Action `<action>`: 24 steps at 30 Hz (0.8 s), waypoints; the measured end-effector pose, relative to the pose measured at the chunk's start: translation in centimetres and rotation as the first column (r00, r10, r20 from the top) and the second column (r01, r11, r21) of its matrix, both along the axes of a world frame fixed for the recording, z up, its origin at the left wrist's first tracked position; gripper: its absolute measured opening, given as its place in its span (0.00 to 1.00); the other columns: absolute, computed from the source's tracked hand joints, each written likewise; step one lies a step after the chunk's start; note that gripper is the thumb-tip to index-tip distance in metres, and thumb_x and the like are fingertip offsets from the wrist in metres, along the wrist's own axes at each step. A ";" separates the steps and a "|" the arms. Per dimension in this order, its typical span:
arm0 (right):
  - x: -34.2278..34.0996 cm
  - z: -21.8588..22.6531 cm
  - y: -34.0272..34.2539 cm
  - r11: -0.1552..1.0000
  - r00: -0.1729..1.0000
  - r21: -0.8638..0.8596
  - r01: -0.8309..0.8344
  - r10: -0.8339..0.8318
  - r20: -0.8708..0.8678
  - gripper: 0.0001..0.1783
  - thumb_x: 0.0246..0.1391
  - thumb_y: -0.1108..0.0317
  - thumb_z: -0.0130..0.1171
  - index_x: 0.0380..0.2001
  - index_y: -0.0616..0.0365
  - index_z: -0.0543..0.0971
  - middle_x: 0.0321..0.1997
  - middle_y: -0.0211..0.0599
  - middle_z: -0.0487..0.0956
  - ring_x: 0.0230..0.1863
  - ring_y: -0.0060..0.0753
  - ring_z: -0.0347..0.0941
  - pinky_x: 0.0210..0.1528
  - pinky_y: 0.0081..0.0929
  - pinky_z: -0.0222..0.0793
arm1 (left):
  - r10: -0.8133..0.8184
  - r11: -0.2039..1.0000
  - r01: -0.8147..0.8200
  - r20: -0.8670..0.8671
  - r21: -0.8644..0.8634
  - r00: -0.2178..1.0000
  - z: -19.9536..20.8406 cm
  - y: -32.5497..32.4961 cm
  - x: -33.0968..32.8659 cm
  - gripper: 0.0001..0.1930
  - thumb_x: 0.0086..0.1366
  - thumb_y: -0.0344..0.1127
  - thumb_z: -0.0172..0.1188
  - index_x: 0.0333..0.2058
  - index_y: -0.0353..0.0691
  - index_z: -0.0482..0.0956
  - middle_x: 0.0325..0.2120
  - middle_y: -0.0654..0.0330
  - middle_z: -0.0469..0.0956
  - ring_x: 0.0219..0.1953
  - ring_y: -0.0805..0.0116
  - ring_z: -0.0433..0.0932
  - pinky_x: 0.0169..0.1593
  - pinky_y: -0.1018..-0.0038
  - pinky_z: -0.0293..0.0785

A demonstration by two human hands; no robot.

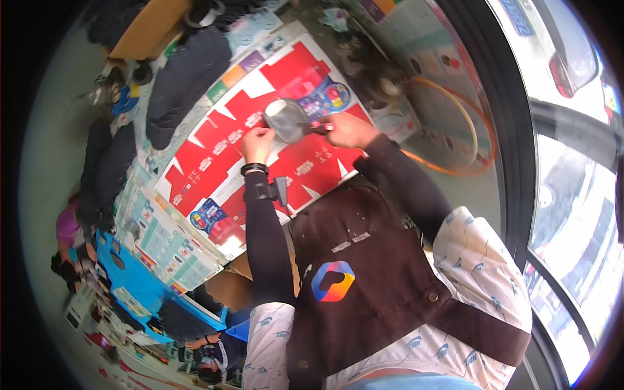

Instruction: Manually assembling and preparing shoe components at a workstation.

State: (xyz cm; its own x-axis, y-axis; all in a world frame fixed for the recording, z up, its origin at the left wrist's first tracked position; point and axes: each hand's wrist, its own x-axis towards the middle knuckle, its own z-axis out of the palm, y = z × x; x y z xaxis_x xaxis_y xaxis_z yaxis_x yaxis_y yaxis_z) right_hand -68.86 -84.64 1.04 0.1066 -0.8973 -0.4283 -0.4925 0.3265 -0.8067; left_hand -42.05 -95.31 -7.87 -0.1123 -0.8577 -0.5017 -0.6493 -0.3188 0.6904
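My right hand (351, 132) is closed round the dark handle of a small grey pan (294, 125), blurred by motion, with a pale patch on its left side. The pan is above a red and white printed cardboard sheet (224, 133) spread over the table. Left of the pan, my left hand (258, 145) has its fingers pinched together close to the pan's side. Whether it holds anything small, or touches the pan, cannot be made out.
Piles of dark cloth (188, 84) lie along the table's far left, with a cardboard box (146, 29) beyond. Orange and yellow hoops (484, 162) stand at the right, near the window. A blue table (130, 279) and other people (218, 364) are at the lower left.
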 end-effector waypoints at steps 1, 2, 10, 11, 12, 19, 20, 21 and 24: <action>-1.2 -0.7 0.6 1.000 1.000 0.016 0.005 -0.005 0.008 0.16 0.54 0.63 0.52 0.38 0.64 0.79 0.36 0.63 0.81 0.41 0.66 0.78 0.44 0.54 0.72 | -0.068 0.995 0.071 0.043 -0.069 0.997 0.8 0.2 0.1 0.12 0.55 0.39 0.72 0.32 0.35 0.88 0.26 0.57 0.86 0.26 0.69 0.82 0.34 0.69 0.78; -2.1 -0.6 1.7 0.996 0.996 -0.090 -0.004 -0.005 -0.093 0.16 0.53 0.63 0.54 0.39 0.64 0.80 0.35 0.63 0.80 0.40 0.66 0.77 0.42 0.53 0.72 | -0.089 0.994 0.092 0.050 -0.053 0.995 1.5 0.2 0.6 0.12 0.55 0.40 0.71 0.32 0.37 0.88 0.24 0.56 0.86 0.27 0.68 0.83 0.34 0.68 0.78; -4.1 4.5 6.1 0.877 0.834 0.155 0.455 -0.481 0.270 0.20 0.47 0.78 0.54 0.47 0.66 0.80 0.44 0.36 0.84 0.44 0.29 0.78 0.53 0.23 0.69 | 0.599 0.758 -0.552 -0.707 0.348 0.376 5.2 1.0 24.7 0.12 0.67 0.34 0.67 0.44 0.36 0.78 0.39 0.58 0.78 0.43 0.68 0.82 0.47 0.69 0.81; -2.1 5.6 5.6 0.896 0.844 0.189 0.403 -0.443 0.302 0.21 0.47 0.78 0.54 0.47 0.67 0.79 0.44 0.36 0.82 0.44 0.30 0.78 0.53 0.25 0.70 | 0.462 0.808 -0.589 -0.656 0.034 0.597 5.1 2.7 32.1 0.12 0.66 0.33 0.67 0.43 0.35 0.77 0.38 0.57 0.78 0.43 0.65 0.82 0.47 0.68 0.82; -1.0 5.1 5.7 0.907 0.829 0.093 0.412 -0.415 0.375 0.19 0.48 0.77 0.56 0.46 0.60 0.81 0.40 0.35 0.87 0.36 0.25 0.80 0.37 0.19 0.71 | 0.391 0.818 -0.564 -0.610 -0.114 0.689 5.1 2.7 37.0 0.11 0.66 0.33 0.67 0.43 0.35 0.77 0.38 0.57 0.78 0.43 0.64 0.82 0.47 0.67 0.82; 5.2 4.2 5.1 0.913 0.900 0.099 0.395 -0.407 0.155 0.23 0.44 0.76 0.54 0.47 0.60 0.80 0.35 0.34 0.87 0.27 0.23 0.78 0.19 0.18 0.65 | 0.701 0.206 -0.978 -0.704 0.045 0.115 3.6 -0.3 66.6 0.17 0.62 0.32 0.67 0.41 0.29 0.69 0.39 0.49 0.78 0.42 0.50 0.84 0.46 0.61 0.87; 6.2 4.3 4.9 0.928 0.920 0.084 0.362 -0.370 0.130 0.23 0.43 0.76 0.55 0.47 0.61 0.79 0.35 0.34 0.87 0.27 0.23 0.78 0.19 0.18 0.66 | 0.739 0.152 -0.988 -0.665 0.009 0.107 2.6 -1.1 69.6 0.18 0.62 0.32 0.67 0.41 0.28 0.68 0.39 0.49 0.78 0.41 0.48 0.84 0.45 0.60 0.88; 7.6 4.8 4.6 0.912 0.907 0.132 0.389 -0.405 0.121 0.23 0.43 0.75 0.55 0.47 0.61 0.79 0.36 0.35 0.86 0.28 0.24 0.79 0.19 0.18 0.66 | 0.730 0.145 -0.989 -0.679 0.043 0.077 1.8 -1.8 72.4 0.16 0.63 0.31 0.66 0.40 0.27 0.69 0.39 0.49 0.77 0.42 0.48 0.84 0.45 0.59 0.88; 12.7 7.2 3.0 0.897 0.904 0.173 0.408 -0.423 0.065 0.21 0.44 0.72 0.55 0.45 0.61 0.78 0.35 0.36 0.86 0.31 0.25 0.80 0.18 0.19 0.67 | 0.721 0.115 -0.989 -0.693 0.091 0.020 -1.2 -3.5 77.3 0.14 0.64 0.31 0.65 0.40 0.27 0.70 0.41 0.48 0.77 0.41 0.50 0.83 0.46 0.59 0.88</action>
State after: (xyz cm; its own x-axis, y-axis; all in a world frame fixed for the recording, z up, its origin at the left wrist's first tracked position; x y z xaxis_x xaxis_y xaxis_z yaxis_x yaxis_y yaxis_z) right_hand -56.14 -81.63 8.21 -0.2132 -0.7942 -0.5690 -0.2060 0.6059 -0.7684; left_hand 35.29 -98.85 -9.03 0.7735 -0.5224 -0.3588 0.4023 -0.0328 0.9149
